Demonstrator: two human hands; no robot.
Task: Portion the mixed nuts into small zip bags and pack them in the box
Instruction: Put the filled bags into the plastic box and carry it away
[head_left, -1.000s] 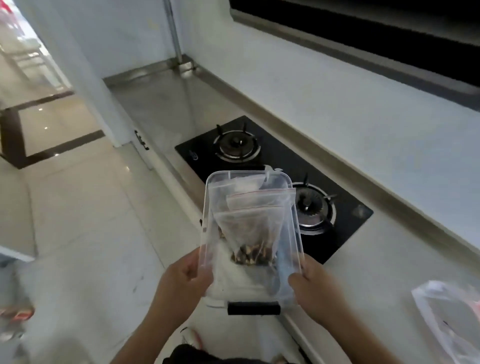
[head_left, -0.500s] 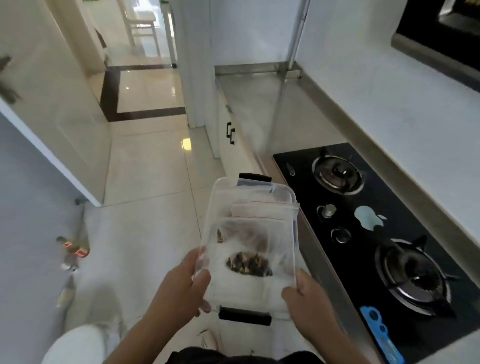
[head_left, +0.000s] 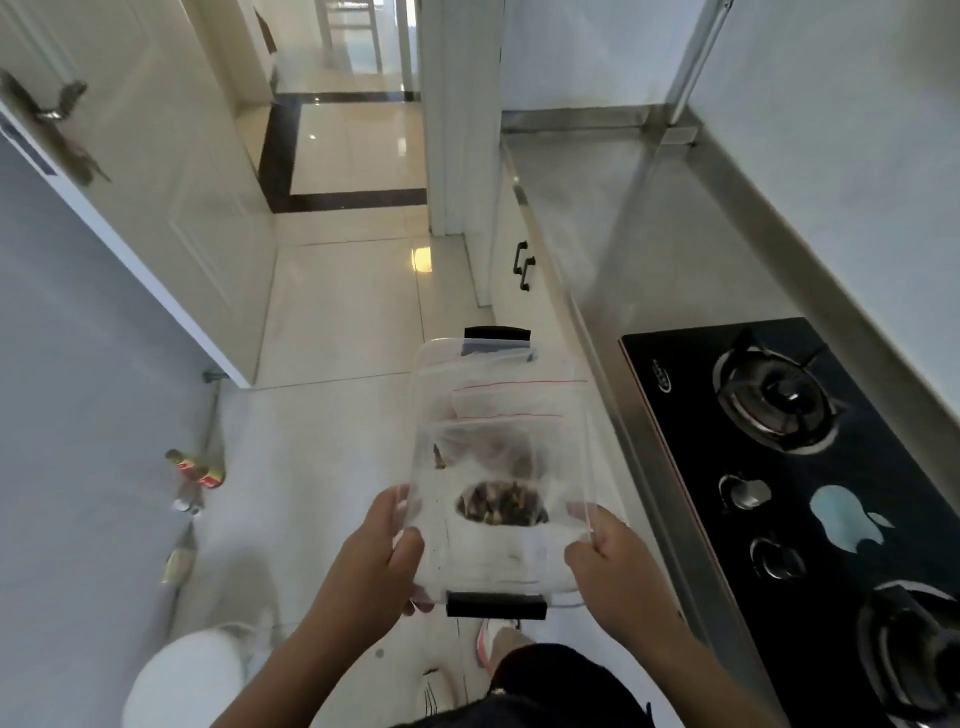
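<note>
— What does the head camera show of the hands?

— Both hold a clear plastic box (head_left: 498, 467) out over the tiled floor (head_left: 337, 322). The left hand (head_left: 371, 566) grips the box's near left corner, thumb curled over the rim. The right hand (head_left: 615, 564) grips the near right corner, thumb on top.

— And the nuts?

— Inside the box, between the two hands and just beyond them, lie clear zip bags (head_left: 511, 410) with red seal lines. A dark clump of mixed nuts (head_left: 501, 503) shows through one; how many bags there are I cannot quite tell. Black clip handles sit at the box's near end (head_left: 496, 605) and far end.

— Around them?

— Right of the right hand runs the worktop (head_left: 649, 218) with a black gas hob (head_left: 810, 467). Left of the left hand, bottles (head_left: 195, 470) lie on the floor.
</note>
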